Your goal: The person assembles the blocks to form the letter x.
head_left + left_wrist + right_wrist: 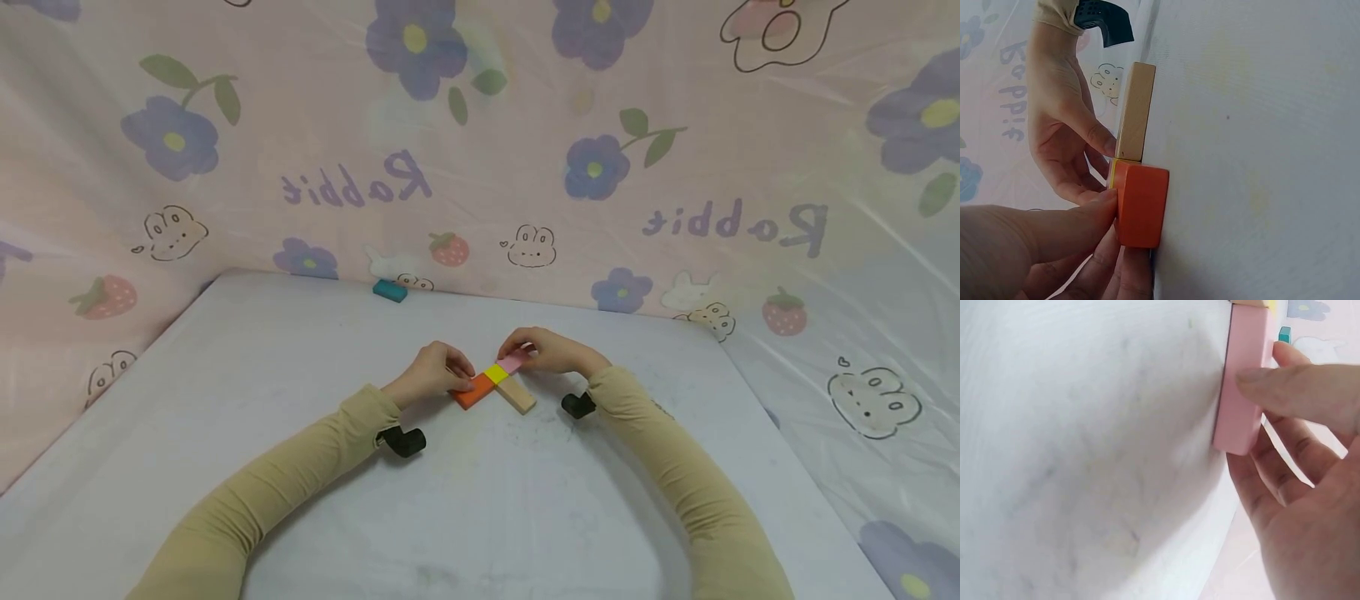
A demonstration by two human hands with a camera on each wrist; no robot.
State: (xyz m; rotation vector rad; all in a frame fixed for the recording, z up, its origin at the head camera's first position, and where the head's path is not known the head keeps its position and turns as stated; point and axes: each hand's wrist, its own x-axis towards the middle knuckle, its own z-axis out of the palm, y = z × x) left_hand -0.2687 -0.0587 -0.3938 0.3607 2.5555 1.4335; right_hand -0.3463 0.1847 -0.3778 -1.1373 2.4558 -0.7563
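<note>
Nearest, a plain wooden block (517, 397) abuts a yellow block (497, 374) set between an orange block (476, 391), pinched by thumb and fingers of the left hand (431, 375), and a pink block (513, 361), pinched likewise by the right hand (553, 350). Uneven pushing from either side could probably skew this row. Beneath spreads a white tabletop (480, 517), with a teal block (390, 291) near its far edge, then a pinkish flowered curtain (495, 167).

The left arm (277, 492) extends forward and inward to the left hand (431, 375). The right arm (686, 475) reaches forward and inward to the right hand (553, 350). The hands face each other, near but apart, the right slightly farther forward. The left thumb (1075, 228) opposes its fingers in a pinch; the right thumb (1304, 390) does likewise, its fingers curved. The right wrist bends inward.
</note>
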